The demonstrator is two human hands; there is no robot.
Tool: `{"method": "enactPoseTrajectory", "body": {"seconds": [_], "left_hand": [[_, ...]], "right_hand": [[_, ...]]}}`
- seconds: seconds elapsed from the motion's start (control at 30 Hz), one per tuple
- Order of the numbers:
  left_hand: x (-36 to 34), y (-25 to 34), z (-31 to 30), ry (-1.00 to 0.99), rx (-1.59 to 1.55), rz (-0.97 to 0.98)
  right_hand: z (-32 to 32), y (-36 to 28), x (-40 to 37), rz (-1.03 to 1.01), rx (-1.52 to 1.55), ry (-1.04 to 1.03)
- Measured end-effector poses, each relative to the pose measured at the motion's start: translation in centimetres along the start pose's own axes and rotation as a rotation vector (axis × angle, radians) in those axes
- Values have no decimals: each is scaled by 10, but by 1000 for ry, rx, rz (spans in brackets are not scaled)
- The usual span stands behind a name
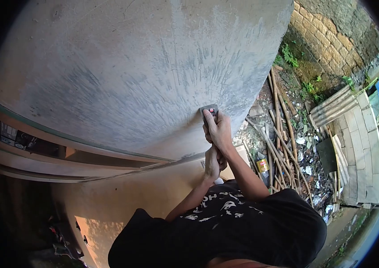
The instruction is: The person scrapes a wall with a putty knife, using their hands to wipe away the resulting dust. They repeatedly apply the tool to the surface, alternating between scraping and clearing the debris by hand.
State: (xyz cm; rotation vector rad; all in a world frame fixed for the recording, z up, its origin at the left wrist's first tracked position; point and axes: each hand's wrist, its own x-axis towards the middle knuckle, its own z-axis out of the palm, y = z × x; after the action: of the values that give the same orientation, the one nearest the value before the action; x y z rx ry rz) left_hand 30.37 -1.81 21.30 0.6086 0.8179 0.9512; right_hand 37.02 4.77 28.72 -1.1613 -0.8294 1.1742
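A dark, flat-headed scraper [208,108] with a small red mark is pressed to the grey, streaked wall [153,80]. My right hand [219,129] is closed around it just below the head, thumb lying along its face. Directly beneath, my left hand [212,164] is closed too, apparently around the lower handle, which the fingers hide. Streaks and scratches fan out over the wall around the scraper's head.
A recessed window frame [64,152] runs along the wall at left. On the right, bamboo poles [283,129] and litter lie on the ground, with a yellow packet [262,165] among them. Farther right are stacked pale panels [355,147] and a brick wall [328,35].
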Motion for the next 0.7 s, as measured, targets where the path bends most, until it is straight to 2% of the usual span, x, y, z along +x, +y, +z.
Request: {"method": "enactPoseTrajectory", "body": {"seconds": [0.07, 0.13, 0.2, 0.27, 0.3, 0.33, 0.37, 0.43, 0.47, 0.53, 0.6, 0.67, 0.7], "left_hand": [[1, -1, -6, -20, 45, 29], [1, 29, 10, -47, 26, 101], [3, 23, 10, -52, 2, 108], [2, 0, 4, 71, 36, -5], [-1, 1, 4, 94, 5, -87], [-1, 2, 4, 92, 5, -86], [1, 7, 4, 34, 45, -9], [6, 31, 11, -41, 81, 114], [5, 34, 15, -92, 87, 134], [8, 12, 11, 23, 49, 45], [1, 1, 5, 3, 24, -59], [2, 3, 5, 35, 42, -62], [5, 10, 3, -39, 26, -13]], "right_hand": [[3, -7, -2, -21, 38, -8], [9, -33, 2, -79, -1, -25], [14, -43, -1, -132, 4, -16], [4, -11, -3, -28, -60, 41], [4, -6, -4, -29, -51, 42], [3, -2, -3, -33, -42, 42], [1, -1, 3, -35, -37, 46], [15, -48, 2, -156, -5, -8], [13, -43, -1, -144, -5, -4], [6, -30, 5, -149, -86, 20], [-2, -8, 0, -120, -143, 86], [-4, -6, -1, -91, -130, 101], [1, -25, -2, -92, -69, 67]]}}
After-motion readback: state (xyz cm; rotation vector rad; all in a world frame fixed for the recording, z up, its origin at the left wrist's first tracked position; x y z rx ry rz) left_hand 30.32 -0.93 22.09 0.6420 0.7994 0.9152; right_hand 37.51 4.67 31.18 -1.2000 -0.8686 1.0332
